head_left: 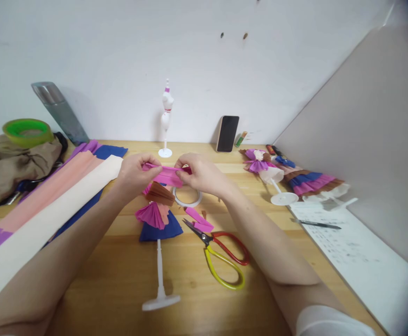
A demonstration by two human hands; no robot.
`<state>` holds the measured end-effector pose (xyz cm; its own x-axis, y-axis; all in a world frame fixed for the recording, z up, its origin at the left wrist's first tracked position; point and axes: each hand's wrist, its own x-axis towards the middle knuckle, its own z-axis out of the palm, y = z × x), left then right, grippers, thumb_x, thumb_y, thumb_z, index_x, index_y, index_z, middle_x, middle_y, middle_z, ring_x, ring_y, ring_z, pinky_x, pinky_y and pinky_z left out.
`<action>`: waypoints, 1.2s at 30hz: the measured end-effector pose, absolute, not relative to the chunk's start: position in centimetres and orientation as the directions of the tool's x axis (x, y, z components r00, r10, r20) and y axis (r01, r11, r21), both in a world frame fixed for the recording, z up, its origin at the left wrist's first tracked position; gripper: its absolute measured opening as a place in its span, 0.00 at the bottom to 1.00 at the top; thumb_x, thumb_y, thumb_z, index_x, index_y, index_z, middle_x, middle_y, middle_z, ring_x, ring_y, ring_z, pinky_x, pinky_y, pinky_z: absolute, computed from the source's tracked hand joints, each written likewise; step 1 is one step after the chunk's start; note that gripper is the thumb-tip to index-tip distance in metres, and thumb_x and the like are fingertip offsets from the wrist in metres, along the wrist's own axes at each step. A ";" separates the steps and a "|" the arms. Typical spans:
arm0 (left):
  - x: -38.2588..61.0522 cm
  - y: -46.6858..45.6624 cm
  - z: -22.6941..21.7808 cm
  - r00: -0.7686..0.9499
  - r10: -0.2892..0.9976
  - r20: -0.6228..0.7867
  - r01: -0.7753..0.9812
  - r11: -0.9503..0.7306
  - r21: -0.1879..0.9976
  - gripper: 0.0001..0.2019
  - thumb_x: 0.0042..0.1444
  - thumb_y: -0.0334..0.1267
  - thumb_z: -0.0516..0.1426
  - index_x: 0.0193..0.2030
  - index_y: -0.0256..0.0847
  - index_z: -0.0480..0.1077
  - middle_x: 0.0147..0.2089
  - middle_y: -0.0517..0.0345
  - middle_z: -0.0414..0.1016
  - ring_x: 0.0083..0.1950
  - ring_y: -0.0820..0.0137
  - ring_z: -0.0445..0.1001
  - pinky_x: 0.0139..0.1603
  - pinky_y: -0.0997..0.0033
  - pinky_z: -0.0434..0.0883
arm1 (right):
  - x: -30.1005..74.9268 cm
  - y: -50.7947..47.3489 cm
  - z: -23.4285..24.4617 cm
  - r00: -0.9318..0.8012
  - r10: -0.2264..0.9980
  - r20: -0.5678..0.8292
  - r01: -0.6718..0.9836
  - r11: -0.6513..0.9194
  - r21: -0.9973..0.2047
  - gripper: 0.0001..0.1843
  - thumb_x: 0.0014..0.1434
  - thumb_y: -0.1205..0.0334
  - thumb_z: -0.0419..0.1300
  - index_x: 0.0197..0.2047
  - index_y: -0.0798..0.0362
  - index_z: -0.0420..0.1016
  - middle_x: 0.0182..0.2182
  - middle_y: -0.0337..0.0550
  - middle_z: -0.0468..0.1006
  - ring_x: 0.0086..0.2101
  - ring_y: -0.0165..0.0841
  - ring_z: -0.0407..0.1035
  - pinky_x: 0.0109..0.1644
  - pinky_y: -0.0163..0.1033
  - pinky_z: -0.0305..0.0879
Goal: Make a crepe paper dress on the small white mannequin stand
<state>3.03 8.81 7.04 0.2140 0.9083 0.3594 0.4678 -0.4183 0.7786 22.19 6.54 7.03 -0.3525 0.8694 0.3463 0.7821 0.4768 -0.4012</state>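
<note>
Between my two hands a strip of pink crepe paper (169, 176) is stretched. My left hand (137, 171) pinches its left end, and my right hand (198, 173) pinches the right end. Just below lies a small mannequin on a white stand (160, 270), dressed in a layered paper skirt (162, 226) of brown, pink, peach and blue; its upper part is hidden behind the strip and my left hand. A roll of tape (189, 204) lies under my right hand. Beside the skirt are a folded pink paper scrap (199, 219) and open scissors (221, 252) with one red and one yellow handle.
Crepe paper lengths (67, 196) lie at left, near a bottle (60, 112), a cloth (36, 161) and a green tape roll (27, 133). A bare mannequin (166, 112) and a phone (227, 134) stand behind. Dressed mannequins (312, 182), a pen (317, 224) and a written sheet (357, 261) lie right.
</note>
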 end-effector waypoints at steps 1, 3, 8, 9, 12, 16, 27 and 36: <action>2.9 9.0 7.0 0.210 0.909 0.360 0.467 -0.417 0.780 0.03 0.42 0.36 0.60 0.23 0.39 0.73 0.23 0.61 0.74 0.26 0.73 0.67 0.29 0.73 0.63 | 22.4 6.7 7.0 -0.351 0.871 0.344 0.789 0.473 -0.393 0.06 0.54 0.71 0.56 0.31 0.55 0.73 0.29 0.43 0.76 0.31 0.33 0.66 0.36 0.37 0.56; 2.7 9.4 6.8 0.194 0.910 0.367 0.465 -0.415 0.782 0.04 0.42 0.37 0.61 0.23 0.39 0.74 0.24 0.60 0.75 0.27 0.72 0.68 0.31 0.72 0.64 | 22.7 6.9 7.0 -0.341 0.876 0.340 0.793 0.463 -0.396 0.06 0.54 0.70 0.56 0.32 0.55 0.74 0.29 0.43 0.76 0.32 0.33 0.66 0.37 0.37 0.56; 2.2 10.2 6.1 0.167 0.921 0.352 0.426 -0.390 0.817 0.05 0.42 0.38 0.63 0.25 0.39 0.76 0.24 0.60 0.74 0.27 0.72 0.66 0.29 0.73 0.63 | 23.4 7.0 7.2 -0.316 0.888 0.333 0.781 0.443 -0.440 0.06 0.55 0.69 0.56 0.31 0.56 0.74 0.26 0.39 0.73 0.28 0.30 0.63 0.34 0.36 0.53; 2.2 10.3 6.0 0.168 0.924 0.343 0.410 -0.382 0.828 0.06 0.41 0.39 0.63 0.25 0.39 0.76 0.24 0.59 0.74 0.26 0.73 0.66 0.28 0.73 0.63 | 23.5 7.0 7.2 -0.312 0.889 0.335 0.780 0.441 -0.444 0.06 0.56 0.69 0.56 0.31 0.56 0.74 0.25 0.39 0.72 0.27 0.30 0.62 0.33 0.35 0.53; 2.2 10.5 5.7 0.169 0.929 0.328 0.379 -0.369 0.849 0.07 0.41 0.40 0.63 0.26 0.38 0.76 0.25 0.58 0.74 0.26 0.72 0.66 0.28 0.73 0.64 | 23.8 7.1 7.2 -0.315 0.880 0.355 0.771 0.456 -0.445 0.05 0.56 0.68 0.56 0.31 0.55 0.73 0.25 0.38 0.72 0.27 0.29 0.62 0.33 0.35 0.53; 2.1 10.6 5.5 0.181 0.906 0.382 0.364 -0.422 0.830 0.06 0.43 0.39 0.62 0.26 0.39 0.75 0.28 0.58 0.75 0.30 0.70 0.70 0.33 0.70 0.67 | 24.1 7.5 6.8 -0.324 0.846 0.422 0.743 0.504 -0.440 0.04 0.56 0.68 0.56 0.30 0.54 0.71 0.26 0.39 0.72 0.29 0.31 0.64 0.35 0.36 0.54; 1.4 11.7 5.0 0.214 0.808 0.549 0.492 -0.574 0.654 0.01 0.47 0.34 0.62 0.27 0.41 0.76 0.30 0.57 0.74 0.36 0.65 0.71 0.39 0.64 0.66 | 24.6 8.9 5.4 -0.144 0.885 0.442 0.347 0.463 -0.815 0.04 0.49 0.62 0.63 0.29 0.54 0.75 0.27 0.38 0.77 0.31 0.32 0.69 0.38 0.38 0.63; 1.1 11.4 4.6 0.221 0.750 0.624 0.687 -0.574 0.446 0.04 0.51 0.31 0.60 0.28 0.41 0.75 0.32 0.56 0.69 0.41 0.62 0.69 0.45 0.61 0.65 | 23.6 10.4 2.8 0.004 0.924 0.382 0.090 0.380 -0.921 0.07 0.43 0.61 0.67 0.26 0.53 0.75 0.22 0.33 0.74 0.23 0.27 0.65 0.31 0.35 0.64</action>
<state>1.12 11.42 4.64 0.2213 0.7498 0.6235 0.6871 -0.5736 0.4459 23.61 10.38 2.82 0.0042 0.9243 0.3817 0.0897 0.3798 -0.9207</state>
